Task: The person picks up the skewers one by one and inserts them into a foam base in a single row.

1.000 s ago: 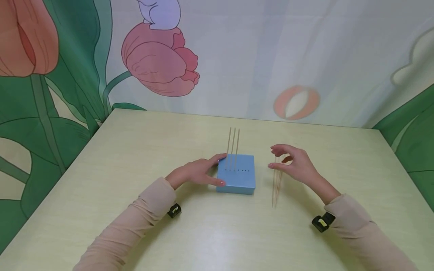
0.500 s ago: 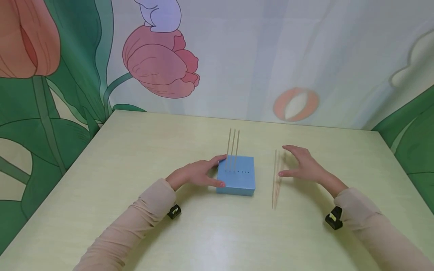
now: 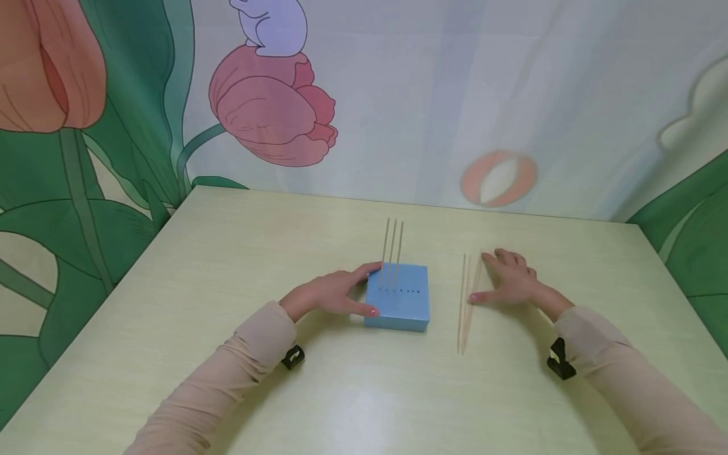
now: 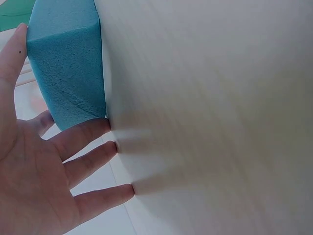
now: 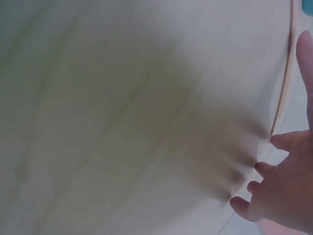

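A light blue foam block [image 3: 406, 309] sits on the table, with three thin sticks [image 3: 399, 256] upright in a row of small holes in its top. My left hand [image 3: 332, 292] holds the block's left side between thumb and forefinger; in the left wrist view the other fingertips [image 4: 128, 191] rest on the table. Right of the block lie several thin wooden skewers [image 3: 462, 303] in a narrow bunch. Over their right side is my right hand [image 3: 509, 285], thumb and fingers spread, forefinger tip at the rightmost skewer's far end. In the right wrist view that skewer [image 5: 282, 93] runs beside the fingertips.
The pale wooden table [image 3: 273, 234] ends at a cloth backdrop [image 3: 392, 114] printed with tulips and leaves. A black wrist camera [image 3: 560, 360] hangs under the right sleeve, another wrist camera [image 3: 293, 357] under the left.
My right hand has shifted right from above the skewers, opened its thumb and fingers, and come down to their right side. My left hand and the block have stayed put.
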`<state>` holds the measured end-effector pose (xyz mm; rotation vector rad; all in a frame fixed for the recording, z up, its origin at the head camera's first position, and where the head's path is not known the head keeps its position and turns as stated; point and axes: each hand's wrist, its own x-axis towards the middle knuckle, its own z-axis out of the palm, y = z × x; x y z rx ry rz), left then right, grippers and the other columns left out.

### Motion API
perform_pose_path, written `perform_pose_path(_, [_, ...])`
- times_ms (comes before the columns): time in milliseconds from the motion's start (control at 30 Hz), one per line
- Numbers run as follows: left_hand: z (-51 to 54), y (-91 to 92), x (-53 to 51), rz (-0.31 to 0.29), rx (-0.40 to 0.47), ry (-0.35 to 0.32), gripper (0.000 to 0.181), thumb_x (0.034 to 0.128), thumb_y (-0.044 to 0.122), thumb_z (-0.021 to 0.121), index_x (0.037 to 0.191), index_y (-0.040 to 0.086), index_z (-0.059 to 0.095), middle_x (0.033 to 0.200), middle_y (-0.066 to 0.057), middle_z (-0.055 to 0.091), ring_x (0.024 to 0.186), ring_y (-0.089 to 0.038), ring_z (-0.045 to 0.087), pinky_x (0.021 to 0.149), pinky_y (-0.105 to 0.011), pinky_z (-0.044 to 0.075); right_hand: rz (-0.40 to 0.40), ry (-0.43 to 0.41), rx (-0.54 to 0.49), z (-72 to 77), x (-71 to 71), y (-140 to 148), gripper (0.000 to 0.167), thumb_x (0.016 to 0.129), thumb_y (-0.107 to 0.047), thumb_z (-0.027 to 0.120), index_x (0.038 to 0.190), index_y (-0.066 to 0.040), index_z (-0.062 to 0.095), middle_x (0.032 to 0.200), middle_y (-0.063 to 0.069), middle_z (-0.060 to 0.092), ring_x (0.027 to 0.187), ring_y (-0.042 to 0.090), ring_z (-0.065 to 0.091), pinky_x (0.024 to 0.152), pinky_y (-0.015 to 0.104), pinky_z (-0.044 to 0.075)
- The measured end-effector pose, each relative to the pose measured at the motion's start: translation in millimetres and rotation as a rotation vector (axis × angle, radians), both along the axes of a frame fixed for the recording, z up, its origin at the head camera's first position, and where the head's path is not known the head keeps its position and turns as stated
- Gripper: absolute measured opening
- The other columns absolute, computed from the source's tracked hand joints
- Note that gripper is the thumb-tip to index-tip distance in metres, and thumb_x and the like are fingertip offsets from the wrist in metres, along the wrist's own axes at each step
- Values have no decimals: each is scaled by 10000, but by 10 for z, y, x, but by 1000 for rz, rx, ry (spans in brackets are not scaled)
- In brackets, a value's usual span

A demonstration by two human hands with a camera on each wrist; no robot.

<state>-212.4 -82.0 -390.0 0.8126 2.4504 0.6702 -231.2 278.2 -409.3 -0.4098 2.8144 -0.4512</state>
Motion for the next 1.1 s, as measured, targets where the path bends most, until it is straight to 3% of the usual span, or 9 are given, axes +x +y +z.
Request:
perform_pose_path(400, [0, 2, 11, 4, -4, 6, 907, 799, 480, 646, 1471, 208, 100, 1449, -86, 310, 1307, -246, 302, 1031, -414, 258, 2, -8, 5, -18, 37, 9, 1064, 698, -579, 687, 1428, 10, 183, 1433, 298, 70, 1259, 528, 51, 884, 699, 142])
perform_pose_path(833, [-19, -1, 10, 5, -6, 12, 903, 798, 485, 646, 1470, 221, 104, 1453, -65, 305, 1309, -231, 300, 1033, -405, 257, -39, -10, -90, -23, 10, -11, 1022, 649, -499, 771, 1335, 41, 240, 1394, 307, 157, 1235, 532, 103, 894, 681, 158])
perform_pose_path(967, [-24, -3, 7, 1, -5, 15, 912, 796, 492, 645, 1472, 217, 97, 1455, -67, 301, 1313, -229, 294, 1036, -403, 254, -72, 6, -149, -11, 24, -19, 1042, 626, -428, 814, 1329, 60, 220, 1363, 308, 212, 1221, 519, 143, 896, 657, 194])
perform_pose_path(1100, [-28, -6, 2, -2, 3, 10, 916, 794, 496, 645, 1472, 218, 96, 1455, -73, 299, 1316, -226, 287, 1040, -402, 249, -101, 8, -286, 53, 75, -27, 1030, 642, -311, 832, 1333, 70, 169, 1326, 302, 254, 1208, 488, 180, 923, 615, 221])
